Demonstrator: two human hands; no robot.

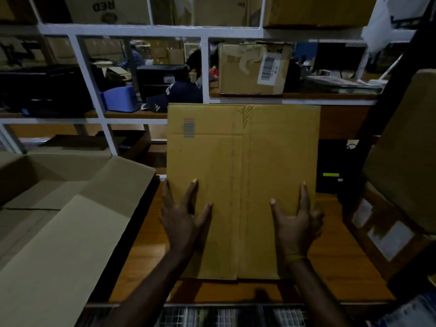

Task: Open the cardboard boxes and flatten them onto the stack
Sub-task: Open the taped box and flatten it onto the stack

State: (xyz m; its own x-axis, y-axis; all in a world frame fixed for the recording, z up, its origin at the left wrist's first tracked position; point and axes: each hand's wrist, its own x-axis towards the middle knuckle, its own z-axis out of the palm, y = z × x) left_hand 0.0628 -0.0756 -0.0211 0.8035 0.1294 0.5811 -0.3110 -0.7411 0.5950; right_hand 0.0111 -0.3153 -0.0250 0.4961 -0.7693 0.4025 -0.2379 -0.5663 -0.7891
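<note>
Head view. A flattened cardboard box [243, 185] lies on the wooden surface [330, 267], centred ahead of the person, long axis running away from the camera. Its far edge reaches the white shelf frame [205, 67]; its near edge stops short of the surface's front edge, leaving a strip of bare wood.

Left hand [181, 220]: laid on the panel near its left edge. Fingers [192, 192] are straight and spread, tips pointing away, thumb angled inward. One finger lies along the left edge of the panel. Nothing is grasped; the hand is released and pressing flat.

Right hand [295, 223]: laid near the right edge. The index finger and thumb are extended on the panel, while the outer fingers [316, 215] curl at the right edge. Whether they hook around that edge cannot be told.

Edges and room: an open cardboard box [70, 220] with raised flaps stands just beside the panel on the left. Bare wood shows between the panel and a brown box [405, 161] on the right. A carton with a barcode label [254, 67] sits on the shelf behind.
</note>
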